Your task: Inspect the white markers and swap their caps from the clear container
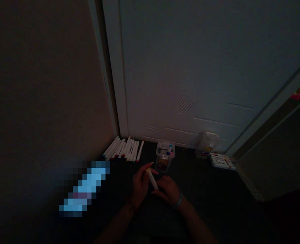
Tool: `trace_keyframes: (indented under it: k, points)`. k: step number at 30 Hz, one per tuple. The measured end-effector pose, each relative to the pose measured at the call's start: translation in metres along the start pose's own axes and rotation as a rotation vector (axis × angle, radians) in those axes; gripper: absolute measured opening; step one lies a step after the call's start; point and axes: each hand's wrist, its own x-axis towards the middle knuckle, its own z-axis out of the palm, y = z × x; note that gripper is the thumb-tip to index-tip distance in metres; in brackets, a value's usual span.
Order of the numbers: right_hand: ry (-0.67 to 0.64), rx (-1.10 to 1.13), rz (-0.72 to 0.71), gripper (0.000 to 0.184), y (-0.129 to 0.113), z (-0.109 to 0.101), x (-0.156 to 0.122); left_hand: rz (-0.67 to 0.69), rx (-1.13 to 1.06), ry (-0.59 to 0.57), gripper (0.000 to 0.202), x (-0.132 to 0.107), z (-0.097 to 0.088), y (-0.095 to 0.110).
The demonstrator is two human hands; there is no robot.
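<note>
1. The marker is between both hands, on the near side of the tub; its long axis slants, yellow end far and left, white end near and right.
2. The left hand is closed around the yellow end, fingers bent; the right hand is half curled at the white end, though I cannot tell in this dimness whether it grips.
3. The left fingertips are just beside the tub, nearer than the right's; a few pens stand inside it; loose markers lie to its left.
</note>
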Motion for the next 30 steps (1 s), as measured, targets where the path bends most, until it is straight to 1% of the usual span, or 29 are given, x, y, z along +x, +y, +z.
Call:
trace_keyframes:
  k: [1,3,6,9,11,13,16,22,25,30]
  points:
    - [0.008,-0.028,-0.002,0.029,0.002,0.003,0.001,-0.015,-0.026,-0.036,0.038,-0.001,0.002,0.001]
    - [0.031,-0.036,0.028,0.03,0.01,0.008,0.001,0.001,-0.025,-0.123,0.039,-0.004,0.005,0.0]
    - [0.081,0.003,0.079,0.028,0.023,0.013,-0.002,0.105,0.068,-0.306,0.034,-0.006,0.01,-0.003]
    - [0.092,0.061,0.017,0.027,0.03,0.018,-0.005,0.24,0.175,-0.453,0.026,-0.009,0.017,-0.005]
    - [0.081,0.095,-0.03,0.026,0.031,0.02,-0.005,0.292,0.227,-0.496,0.025,-0.009,0.02,-0.004]
    - [0.07,0.096,-0.033,0.025,0.029,0.02,-0.005,0.291,0.245,-0.487,0.025,-0.008,0.02,-0.002]
    - [0.054,0.067,-0.007,0.024,0.025,0.018,-0.003,0.255,0.251,-0.436,0.025,-0.007,0.019,0.0]
    - [0.036,0.072,-0.007,0.025,0.022,0.014,-0.001,0.27,0.27,-0.39,0.019,-0.009,0.02,-0.008]
    - [0.018,0.056,-0.002,0.027,0.022,0.013,-0.001,0.282,0.274,-0.386,0.018,-0.009,0.02,-0.011]
    - [0.006,0.025,0.013,0.029,0.022,0.013,-0.001,0.295,0.285,-0.394,0.019,-0.008,0.019,-0.01]
